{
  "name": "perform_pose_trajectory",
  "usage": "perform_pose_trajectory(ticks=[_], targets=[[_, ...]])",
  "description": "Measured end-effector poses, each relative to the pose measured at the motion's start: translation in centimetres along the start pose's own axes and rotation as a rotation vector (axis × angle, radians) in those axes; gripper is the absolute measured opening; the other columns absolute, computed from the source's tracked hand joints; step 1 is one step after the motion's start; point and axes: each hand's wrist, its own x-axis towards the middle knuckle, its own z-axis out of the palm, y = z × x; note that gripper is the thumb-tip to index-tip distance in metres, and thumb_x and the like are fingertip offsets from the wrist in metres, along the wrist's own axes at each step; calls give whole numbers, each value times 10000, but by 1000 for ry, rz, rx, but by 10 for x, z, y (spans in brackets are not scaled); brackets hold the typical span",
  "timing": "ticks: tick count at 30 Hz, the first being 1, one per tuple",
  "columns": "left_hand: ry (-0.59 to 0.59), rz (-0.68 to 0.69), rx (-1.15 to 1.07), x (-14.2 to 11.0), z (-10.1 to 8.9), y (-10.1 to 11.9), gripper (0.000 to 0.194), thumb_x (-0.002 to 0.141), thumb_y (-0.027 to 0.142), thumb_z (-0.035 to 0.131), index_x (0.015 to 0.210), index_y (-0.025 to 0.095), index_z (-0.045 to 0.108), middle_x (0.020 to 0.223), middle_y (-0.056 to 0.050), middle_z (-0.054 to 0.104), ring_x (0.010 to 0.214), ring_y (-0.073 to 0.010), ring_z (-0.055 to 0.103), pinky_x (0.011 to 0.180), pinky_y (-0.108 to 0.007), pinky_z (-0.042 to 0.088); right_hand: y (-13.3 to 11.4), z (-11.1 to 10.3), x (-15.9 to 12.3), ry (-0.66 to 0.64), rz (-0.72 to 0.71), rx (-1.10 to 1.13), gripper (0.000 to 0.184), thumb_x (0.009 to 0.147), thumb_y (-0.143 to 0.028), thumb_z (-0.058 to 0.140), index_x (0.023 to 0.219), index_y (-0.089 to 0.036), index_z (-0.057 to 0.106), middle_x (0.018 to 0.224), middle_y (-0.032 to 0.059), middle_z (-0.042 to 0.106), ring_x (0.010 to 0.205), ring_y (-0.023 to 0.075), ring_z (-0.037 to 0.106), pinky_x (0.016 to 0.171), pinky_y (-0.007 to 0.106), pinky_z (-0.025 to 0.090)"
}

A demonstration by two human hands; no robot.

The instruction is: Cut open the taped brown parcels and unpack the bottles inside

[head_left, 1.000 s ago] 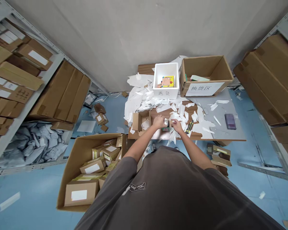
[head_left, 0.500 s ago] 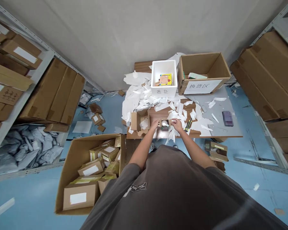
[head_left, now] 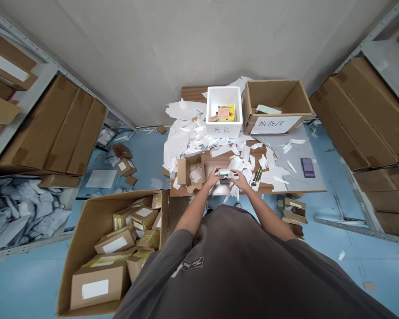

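Near the front edge of the table, my left hand [head_left: 213, 177] and my right hand [head_left: 240, 180] grip a small pale, rounded item [head_left: 224, 172] from its two ends. Its exact kind is too small to make out. Just below it, partly hidden by it and by my fingers, is a small dark green box [head_left: 224, 180]. An opened cardboard box [head_left: 182, 172] with white wrapping inside stands left of my left hand. Torn white paper scraps [head_left: 241, 165] and a black and yellow utility knife [head_left: 257, 176] lie right of my right hand.
At the table's back stand a white foam bin [head_left: 224, 129] and a labelled carton [head_left: 275, 125]. A phone [head_left: 307, 167] lies at the right. On the floor at left, a large carton [head_left: 66, 266] holds several parcels. Shelves with boxes flank both sides.
The pale item has come up out of the small green box and is now between both hands. My hands have closed in on it. The view has shifted slightly.
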Motion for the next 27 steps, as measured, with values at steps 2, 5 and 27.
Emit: perform_pose_trajectory(ticks=[2, 5, 27], targets=[[-65, 47, 28, -4, -7, 2, 659, 754, 155, 728, 1399, 220, 606, 1514, -134, 625, 1435, -261, 569, 1148, -399, 483, -3, -6, -2, 28, 18, 64, 645, 785, -514, 785, 1371, -289, 638, 1473, 128, 644, 1292, 329, 642, 1007, 514, 589], [-162, 124, 83, -10, -16, 6, 611, 739, 161, 740, 1339, 227, 651, 1582, -126, 575, 1516, -281, 504, 1232, -422, 416, -8, -14, 0, -29, -41, 56, 605, 785, -473, 789, 1343, -299, 634, 1505, 119, 616, 1359, 335, 604, 1020, 516, 575], [-214, 224, 293, -16, -14, -2, 379, 890, 307, 806, 1262, 270, 745, 1634, -123, 549, 1555, -341, 492, 1295, -483, 382, 28, -9, 5, -185, -213, -260, 351, 917, -359, 650, 1235, -249, 749, 1592, 149, 583, 1499, 326, 544, 1247, 522, 437]])
